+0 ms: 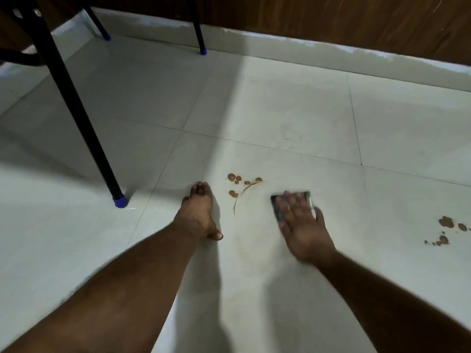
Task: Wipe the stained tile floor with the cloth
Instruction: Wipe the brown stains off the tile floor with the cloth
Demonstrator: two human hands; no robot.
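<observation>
Pale glossy floor tiles [293, 118] run to a white skirting [280, 44] beneath a brown wood-grain wall [305, 16]. Black chair legs [76, 103] with blue caps [120, 201] stand at left, where shadow dims the tiles.

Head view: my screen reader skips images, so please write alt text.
A right hand presses a dark cloth flat on the white tile floor beside brown stains; the left hand braces on the floor.

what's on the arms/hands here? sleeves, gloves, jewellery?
Nothing worn that shows. Both forearms are bare to the frame edge, no sleeves. The left hand and right hand have no gloves, rings, watch or bands. The right one is motion-blurred, so small marks could be missed.
</observation>
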